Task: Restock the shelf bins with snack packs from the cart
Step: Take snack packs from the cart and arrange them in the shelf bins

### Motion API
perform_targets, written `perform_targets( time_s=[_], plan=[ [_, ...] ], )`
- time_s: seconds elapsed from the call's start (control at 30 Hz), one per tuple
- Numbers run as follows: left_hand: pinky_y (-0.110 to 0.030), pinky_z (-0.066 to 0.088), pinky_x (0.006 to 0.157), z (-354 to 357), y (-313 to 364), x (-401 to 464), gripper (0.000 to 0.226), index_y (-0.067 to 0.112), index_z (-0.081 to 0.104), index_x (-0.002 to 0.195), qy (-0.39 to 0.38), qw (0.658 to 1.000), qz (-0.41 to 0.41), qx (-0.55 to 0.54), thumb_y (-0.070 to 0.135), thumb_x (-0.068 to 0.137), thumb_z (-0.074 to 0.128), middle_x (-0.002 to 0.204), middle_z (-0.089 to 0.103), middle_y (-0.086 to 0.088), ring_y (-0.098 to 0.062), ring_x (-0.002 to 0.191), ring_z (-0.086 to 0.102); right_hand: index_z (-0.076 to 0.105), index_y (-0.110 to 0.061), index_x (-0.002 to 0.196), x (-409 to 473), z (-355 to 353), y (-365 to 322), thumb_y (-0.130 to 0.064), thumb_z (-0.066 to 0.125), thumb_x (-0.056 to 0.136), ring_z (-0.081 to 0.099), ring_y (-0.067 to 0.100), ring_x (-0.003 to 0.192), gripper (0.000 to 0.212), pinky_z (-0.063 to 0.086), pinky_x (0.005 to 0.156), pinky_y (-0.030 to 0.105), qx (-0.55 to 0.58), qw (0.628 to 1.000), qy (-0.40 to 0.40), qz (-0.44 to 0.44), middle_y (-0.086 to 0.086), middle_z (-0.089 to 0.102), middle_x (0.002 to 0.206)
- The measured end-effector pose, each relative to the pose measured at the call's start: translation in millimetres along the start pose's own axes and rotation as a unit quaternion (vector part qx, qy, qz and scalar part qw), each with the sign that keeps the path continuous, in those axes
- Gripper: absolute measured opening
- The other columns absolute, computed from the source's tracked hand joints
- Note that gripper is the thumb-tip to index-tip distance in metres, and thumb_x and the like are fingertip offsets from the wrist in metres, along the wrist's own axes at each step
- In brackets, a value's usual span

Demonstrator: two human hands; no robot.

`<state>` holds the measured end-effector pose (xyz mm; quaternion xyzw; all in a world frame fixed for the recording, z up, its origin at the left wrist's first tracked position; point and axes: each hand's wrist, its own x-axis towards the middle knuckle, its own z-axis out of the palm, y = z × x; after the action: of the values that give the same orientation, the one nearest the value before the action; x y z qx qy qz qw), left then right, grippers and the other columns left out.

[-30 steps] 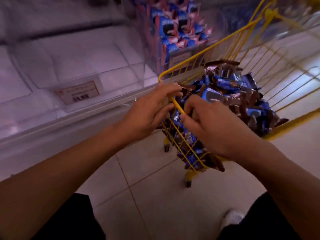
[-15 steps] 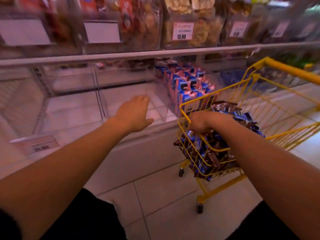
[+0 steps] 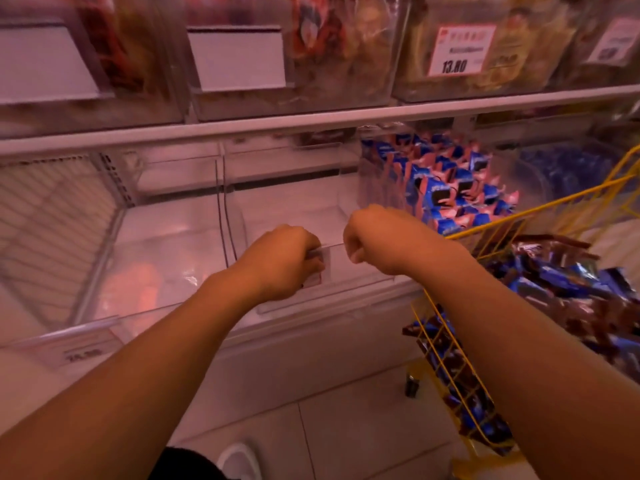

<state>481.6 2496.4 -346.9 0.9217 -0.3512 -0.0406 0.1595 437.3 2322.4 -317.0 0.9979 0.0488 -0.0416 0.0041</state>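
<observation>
A: Shop aisle, pale tiled floor, two tiers of clear plastic shelf bins. Landmark for this entry: the empty clear plastic bin in the middle of the lower tier.

B: Hands?

A: Both at that bin's front lip. Left hand has its fingers curled over the front edge, gripping the clear wall at a small label there. Right hand is curled into a fist just right of the left, at the same edge. Cannot tell whether it grips the lip or holds nothing; no pack shows in it.

B: Stock location?

A: Blue and brown foil snack packs are heaped in the yellow wire cart, right of the landmark bin and lower, on the floor. None lie inside the landmark bin.

B: Neighbours?

A: Right of it, a bin of upright blue and pink snack packets, well filled. Left of it, another clear bin, apparently bare apart from glare. Above, the upper-tier bins hold mixed wrapped snacks, blurred, with a price tag.

B: Progress estimate?

A: Early, by my reading. The cart is heavily loaded and the target bin has received nothing. Remaining: essentially all transfers from cart to bin, probably after the bin is pulled forward or steadied.
</observation>
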Motion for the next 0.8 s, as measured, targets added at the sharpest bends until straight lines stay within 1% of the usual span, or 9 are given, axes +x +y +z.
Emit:
perform_targets(
  time_s=[0.1, 0.3, 0.4, 0.47, 0.53, 0.6, 0.67, 0.73, 0.8],
  plan=[
    [-0.022, 0.032, 0.052, -24, 7, -22, 0.032, 0.027, 0.054, 0.062, 0.016, 1.0, 0.008, -0.015, 0.031, 0.092, 0.065, 0.059, 0.055, 0.006, -0.006, 0.055, 0.051, 0.063, -0.029, 0.077, -15, -19, -3, -0.023, 0.071, 0.086, 0.063, 0.023, 0.087, 0.014, 0.042, 0.068, 0.029, 0.029, 0.999, 0.007, -0.027, 0.0, 0.064, 0.089],
    [-0.033, 0.047, 0.067, -9, 33, -54, 0.011, 0.029, 0.058, 0.082, -0.138, 0.99, 0.034, -0.008, 0.03, 0.093, 0.06, 0.087, 0.061, 0.003, -0.017, 0.076, 0.059, 0.063, -0.031, 0.092, -70, 2, -13, -0.03, 0.062, 0.092, 0.062, 0.024, 0.101, 0.001, 0.051, 0.084, 0.038, 0.014, 0.996, -0.075, -0.054, 0.0, 0.064, 0.105],
    [-0.036, 0.05, 0.076, -4, 35, -54, 0.005, 0.03, 0.057, 0.09, -0.153, 0.988, 0.033, 0.008, 0.029, 0.094, 0.057, 0.098, 0.062, 0.0, -0.019, 0.085, 0.058, 0.058, -0.032, 0.112, -78, 16, -13, -0.033, 0.053, 0.099, 0.059, 0.024, 0.113, 0.014, 0.048, 0.092, 0.039, -0.009, 0.998, -0.039, -0.055, 0.0, 0.062, 0.118],
    [-0.036, 0.051, 0.08, -7, 35, -52, 0.013, 0.029, 0.059, 0.101, -0.157, 0.987, 0.029, 0.02, 0.039, 0.093, 0.059, 0.105, 0.063, 0.002, -0.018, 0.088, 0.058, 0.055, -0.033, 0.129, -88, 1, -6, -0.038, 0.06, 0.095, 0.055, 0.018, 0.122, 0.034, 0.045, 0.101, 0.036, 0.055, 0.998, -0.003, -0.043, -0.005, 0.059, 0.132],
    [-0.035, 0.051, 0.083, -13, 41, -46, 0.04, 0.03, 0.057, 0.115, -0.111, 0.993, 0.03, 0.011, 0.059, 0.087, 0.058, 0.111, 0.061, 0.006, -0.015, 0.095, 0.059, 0.057, -0.028, 0.132, -106, -28, 20, -0.04, 0.074, 0.083, 0.058, 0.016, 0.115, 0.053, 0.044, 0.096, 0.028, 0.124, 0.987, 0.102, -0.01, -0.004, 0.062, 0.13],
    [-0.031, 0.049, 0.079, -15, 63, -32, 0.047, 0.027, 0.059, 0.114, 0.04, 0.995, 0.084, -0.022, 0.064, 0.085, 0.054, 0.108, 0.064, 0.006, -0.015, 0.095, 0.06, 0.064, -0.024, 0.123, -130, -53, 67, -0.04, 0.082, 0.07, 0.063, 0.017, 0.097, 0.058, 0.043, 0.083, 0.025, 0.124, 0.972, 0.19, 0.06, 0.003, 0.069, 0.115],
    [-0.031, 0.046, 0.075, -8, 98, -9, 0.036, 0.023, 0.062, 0.107, 0.163, 0.972, 0.15, -0.079, 0.054, 0.089, 0.057, 0.103, 0.066, 0.003, -0.017, 0.092, 0.06, 0.064, -0.025, 0.122, -153, -63, 112, -0.043, 0.087, 0.06, 0.064, 0.019, 0.098, 0.069, 0.047, 0.084, 0.029, 0.096, 0.974, 0.126, 0.164, 0.005, 0.069, 0.117],
    [-0.034, 0.047, 0.08, 7, 138, 12, 0.031, 0.018, 0.064, 0.105, 0.171, 0.958, 0.203, -0.112, 0.044, 0.088, 0.062, 0.103, 0.067, -0.002, -0.022, 0.095, 0.06, 0.058, -0.026, 0.133, -169, -44, 140, -0.042, 0.093, 0.054, 0.059, 0.02, 0.117, 0.087, 0.046, 0.101, 0.033, 0.098, 0.972, 0.0, 0.212, 0.001, 0.062, 0.132],
    [-0.036, 0.045, 0.085, 30, 169, 31, 0.031, 0.014, 0.064, 0.106, 0.128, 0.958, 0.234, -0.104, 0.038, 0.087, 0.066, 0.106, 0.065, -0.005, -0.025, 0.1, 0.059, 0.049, -0.025, 0.141, -174, -9, 151, -0.039, 0.096, 0.053, 0.05, 0.017, 0.129, 0.101, 0.038, 0.109, 0.029, 0.142, 0.966, -0.057, 0.207, -0.003, 0.053, 0.143]
  ],
)
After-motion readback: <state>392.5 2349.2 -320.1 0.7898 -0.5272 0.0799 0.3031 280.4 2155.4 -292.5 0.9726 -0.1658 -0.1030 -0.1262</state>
